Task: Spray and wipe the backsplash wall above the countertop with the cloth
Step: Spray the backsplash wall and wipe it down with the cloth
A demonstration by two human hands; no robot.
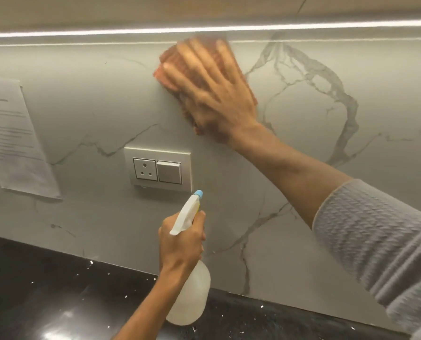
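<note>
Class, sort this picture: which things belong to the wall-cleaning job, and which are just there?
In the job: cloth under the right hand; spray bottle in the left hand; backsplash wall.
Just there: socket plate; paper sheet; countertop; light strip.

A smooth, marble-look backsplash wall (302,168), grey-veined with a soft sheen, meets a glossy black countertop (45,290) flecked with white, stone by its look. On the wall lies a coarse-woven orange cloth (170,67); lower down, a spray bottle (194,298) of cloudy translucent plastic, a smooth matt grey socket plate (158,153), a thin paper sheet (15,148) and a ribbed grey knit sleeve (376,236)
</note>
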